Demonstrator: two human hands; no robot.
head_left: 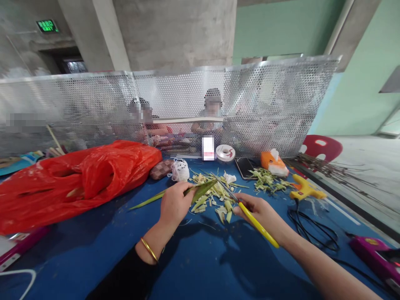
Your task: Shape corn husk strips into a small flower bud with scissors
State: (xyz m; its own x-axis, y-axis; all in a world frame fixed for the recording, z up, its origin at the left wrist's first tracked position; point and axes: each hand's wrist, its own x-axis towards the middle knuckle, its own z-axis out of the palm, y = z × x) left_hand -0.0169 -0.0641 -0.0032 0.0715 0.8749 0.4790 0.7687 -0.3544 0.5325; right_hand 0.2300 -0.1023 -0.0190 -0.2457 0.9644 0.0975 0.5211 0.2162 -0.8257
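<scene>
My left hand [175,203], wearing a gold bangle [149,251], pinches a long green leaf [204,189]. One end of the leaf points right, and a narrow green strip sticks out on the left of the hand. My right hand [264,212] is closed around yellow-handled scissors [258,225]. Their metal blades reach toward the leaf's tip; whether they touch it I cannot tell. Beneath and beyond both hands lies a heap of pale green leaf scraps [215,192]. A ball of white string [180,170] sits just past my left hand.
A large red plastic bag [93,175] covers the left side. A tape roll [225,153], phone [243,167], tissue pack [274,163] and yellow glue gun [304,189] with black cable lie right of centre. A perforated metal screen [184,96] stands behind, with people beyond it.
</scene>
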